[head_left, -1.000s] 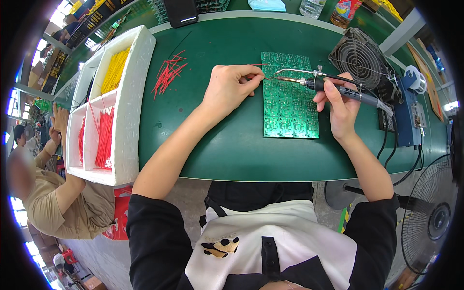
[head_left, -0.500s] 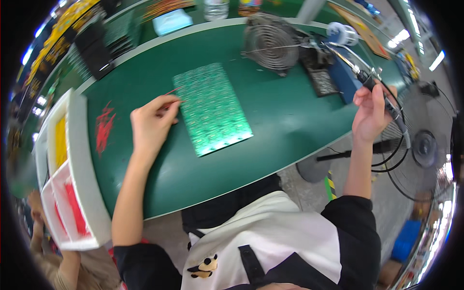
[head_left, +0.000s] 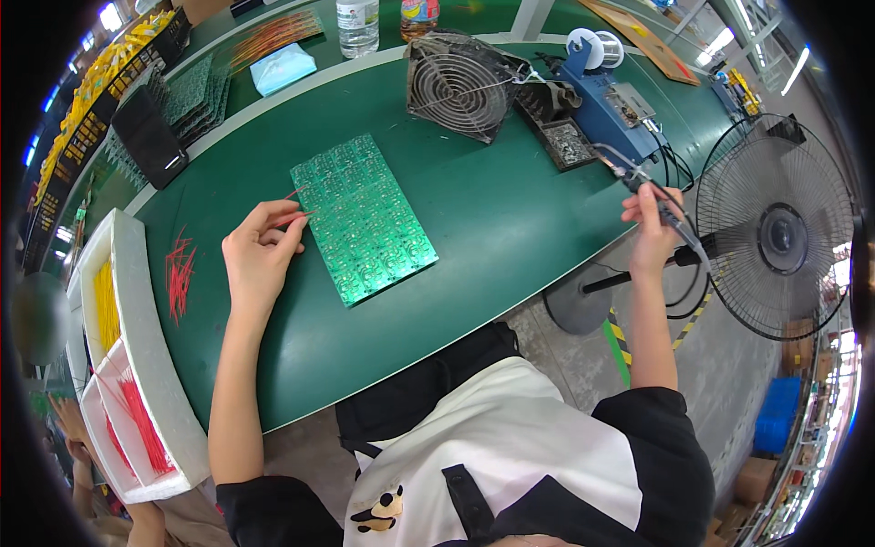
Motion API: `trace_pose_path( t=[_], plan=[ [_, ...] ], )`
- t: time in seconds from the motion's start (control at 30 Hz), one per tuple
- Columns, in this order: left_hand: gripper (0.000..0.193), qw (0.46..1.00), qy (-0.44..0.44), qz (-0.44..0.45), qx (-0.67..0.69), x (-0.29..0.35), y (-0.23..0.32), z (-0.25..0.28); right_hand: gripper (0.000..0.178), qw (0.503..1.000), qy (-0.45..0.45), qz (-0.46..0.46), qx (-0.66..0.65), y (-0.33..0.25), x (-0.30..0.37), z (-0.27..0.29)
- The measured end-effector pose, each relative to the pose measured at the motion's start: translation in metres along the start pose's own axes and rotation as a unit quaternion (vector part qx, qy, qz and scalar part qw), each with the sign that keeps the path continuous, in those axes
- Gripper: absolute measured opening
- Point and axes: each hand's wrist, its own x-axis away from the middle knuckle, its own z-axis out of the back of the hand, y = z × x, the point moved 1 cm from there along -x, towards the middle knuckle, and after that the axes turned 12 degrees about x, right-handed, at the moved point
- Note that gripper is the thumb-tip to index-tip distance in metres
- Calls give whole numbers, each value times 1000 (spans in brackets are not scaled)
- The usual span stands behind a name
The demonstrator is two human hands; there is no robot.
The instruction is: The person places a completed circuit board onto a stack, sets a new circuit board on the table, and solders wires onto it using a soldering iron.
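Observation:
My left hand [head_left: 260, 251] pinches a thin red wire [head_left: 297, 215] between thumb and fingertips, beside the left edge of a green circuit board panel [head_left: 369, 223]. The panel lies flat on the green table, covered in rows of small repeated circuits. Out to the right, my right hand [head_left: 653, 232] grips a soldering iron [head_left: 665, 211] by its dark handle. Its metal tip points up and left, close to a dark tray [head_left: 567, 146] of solder scraps beside a blue soldering station [head_left: 606, 109]. Loose red wires [head_left: 180, 278] lie left of my left hand.
A white foam box [head_left: 159, 365] with yellow and red wires stands at the left edge. A small metal-grilled fan [head_left: 460, 87], solder spools [head_left: 597, 47] and bottles [head_left: 357, 27] are along the back. A pedestal fan [head_left: 779, 228] stands right; another person's hand [head_left: 73, 424] shows lower left.
My right hand has brought the soldering iron lower and nearer to me, from over the blue station to beside the tray. My left hand stays by the panel's edge with the wire. The view has shifted.

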Motion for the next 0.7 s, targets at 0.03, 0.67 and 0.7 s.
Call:
trace_pose_path(
  t=[0.03,0.67,0.7],
  plan=[
    [15,1000,-3,5,18,0,-1,1,14,1000,8,4,-10,0,-1,2],
    [11,999,-13,15,36,-2,-8,12,9,976,-36,24,-212,-69,41,-73],
    [12,999,-14,21,37,-2,-9,11,9,969,-88,-3,-232,-72,46,-87]
  ],
)
